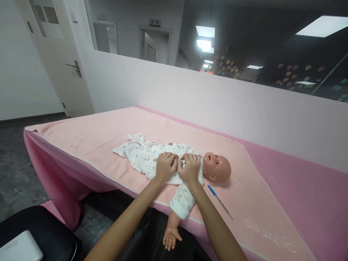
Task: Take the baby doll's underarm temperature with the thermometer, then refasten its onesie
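Observation:
A baby doll (217, 167) lies on its back in a white printed shirt (190, 149) and matching trousers (138, 156), its head to the right. My left hand (165, 166) is closed in a pinch over the front of the shirt. Close beside it, my right hand (189, 167) pinches the same shirt front nearer the doll's neck. A small white strip shows between my fingertips; whether it is a tie or a fold of cloth is unclear. The doll's near arm (174, 220) hangs over the table edge, palm showing.
A blue-capped pen (220, 203) lies right of the doll on the pink cloth (89, 130) covering the table. Lower left, a white object (21, 247) rests on a black chair (51, 228). Behind the table stands a white wall (217, 101) with a window; a door (59, 58) is at left.

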`<state>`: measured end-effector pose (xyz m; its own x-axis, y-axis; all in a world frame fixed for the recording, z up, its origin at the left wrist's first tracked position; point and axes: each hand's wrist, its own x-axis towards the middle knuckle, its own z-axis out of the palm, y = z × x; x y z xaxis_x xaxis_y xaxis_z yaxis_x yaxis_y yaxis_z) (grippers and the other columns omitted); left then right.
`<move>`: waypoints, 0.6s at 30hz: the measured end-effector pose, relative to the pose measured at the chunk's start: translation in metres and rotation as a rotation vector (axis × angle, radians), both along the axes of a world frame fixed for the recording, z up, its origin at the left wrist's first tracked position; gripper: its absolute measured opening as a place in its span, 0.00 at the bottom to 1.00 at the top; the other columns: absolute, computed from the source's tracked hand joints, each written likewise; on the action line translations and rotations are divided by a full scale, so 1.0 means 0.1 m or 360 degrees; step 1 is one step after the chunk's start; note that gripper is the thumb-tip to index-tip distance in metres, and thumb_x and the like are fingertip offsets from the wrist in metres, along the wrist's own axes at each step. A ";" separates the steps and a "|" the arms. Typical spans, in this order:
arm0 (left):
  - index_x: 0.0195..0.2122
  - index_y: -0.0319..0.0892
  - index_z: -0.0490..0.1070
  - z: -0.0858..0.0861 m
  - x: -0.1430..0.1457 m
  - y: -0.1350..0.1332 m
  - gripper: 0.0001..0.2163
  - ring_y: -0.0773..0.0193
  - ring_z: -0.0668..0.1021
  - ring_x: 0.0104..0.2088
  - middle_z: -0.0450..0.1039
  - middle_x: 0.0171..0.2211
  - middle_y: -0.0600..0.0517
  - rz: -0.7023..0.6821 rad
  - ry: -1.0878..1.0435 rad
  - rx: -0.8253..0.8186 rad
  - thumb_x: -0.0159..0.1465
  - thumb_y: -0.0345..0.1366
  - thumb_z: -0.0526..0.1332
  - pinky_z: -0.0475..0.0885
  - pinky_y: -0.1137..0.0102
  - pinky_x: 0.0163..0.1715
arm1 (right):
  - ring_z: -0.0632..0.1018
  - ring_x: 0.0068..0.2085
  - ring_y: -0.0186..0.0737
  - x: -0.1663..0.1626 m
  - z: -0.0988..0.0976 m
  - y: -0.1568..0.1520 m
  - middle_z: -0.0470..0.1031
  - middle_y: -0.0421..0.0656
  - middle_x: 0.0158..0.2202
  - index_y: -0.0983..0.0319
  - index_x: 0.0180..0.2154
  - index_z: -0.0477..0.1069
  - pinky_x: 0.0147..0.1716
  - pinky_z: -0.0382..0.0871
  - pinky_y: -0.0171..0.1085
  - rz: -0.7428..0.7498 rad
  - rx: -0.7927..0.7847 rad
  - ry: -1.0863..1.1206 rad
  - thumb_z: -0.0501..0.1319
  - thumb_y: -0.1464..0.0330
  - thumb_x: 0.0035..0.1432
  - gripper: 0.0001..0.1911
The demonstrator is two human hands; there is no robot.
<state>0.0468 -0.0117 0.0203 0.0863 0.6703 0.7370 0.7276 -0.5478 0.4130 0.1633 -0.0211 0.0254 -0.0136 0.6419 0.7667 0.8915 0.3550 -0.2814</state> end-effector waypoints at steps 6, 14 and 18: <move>0.31 0.44 0.70 -0.01 -0.01 0.00 0.07 0.62 0.71 0.34 0.72 0.31 0.52 -0.0018 0.0036 0.0003 0.61 0.32 0.52 0.62 0.64 0.37 | 0.66 0.35 0.40 0.05 0.03 0.01 0.67 0.40 0.27 0.60 0.24 0.61 0.40 0.56 0.38 0.0036 -0.0065 0.0101 0.54 0.75 0.43 0.05; 0.33 0.44 0.70 -0.01 -0.01 -0.03 0.06 0.61 0.70 0.34 0.71 0.32 0.52 -0.0022 0.0092 0.0023 0.60 0.34 0.54 0.62 0.64 0.38 | 0.67 0.40 0.43 0.09 0.03 -0.04 0.70 0.45 0.35 0.62 0.28 0.65 0.44 0.56 0.42 -0.0014 0.0051 -0.0153 0.55 0.74 0.44 0.05; 0.34 0.44 0.70 -0.01 -0.01 -0.03 0.07 0.61 0.71 0.35 0.72 0.33 0.51 -0.0030 0.0096 0.0017 0.60 0.33 0.53 0.62 0.64 0.38 | 0.66 0.41 0.45 0.08 0.03 -0.06 0.70 0.47 0.37 0.62 0.28 0.65 0.45 0.56 0.45 -0.0020 0.0111 -0.0255 0.56 0.74 0.45 0.04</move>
<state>0.0456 -0.0151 0.0196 0.1434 0.6603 0.7372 0.7406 -0.5657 0.3627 0.1717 -0.0272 0.0287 -0.1316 0.5883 0.7979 0.9275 0.3572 -0.1104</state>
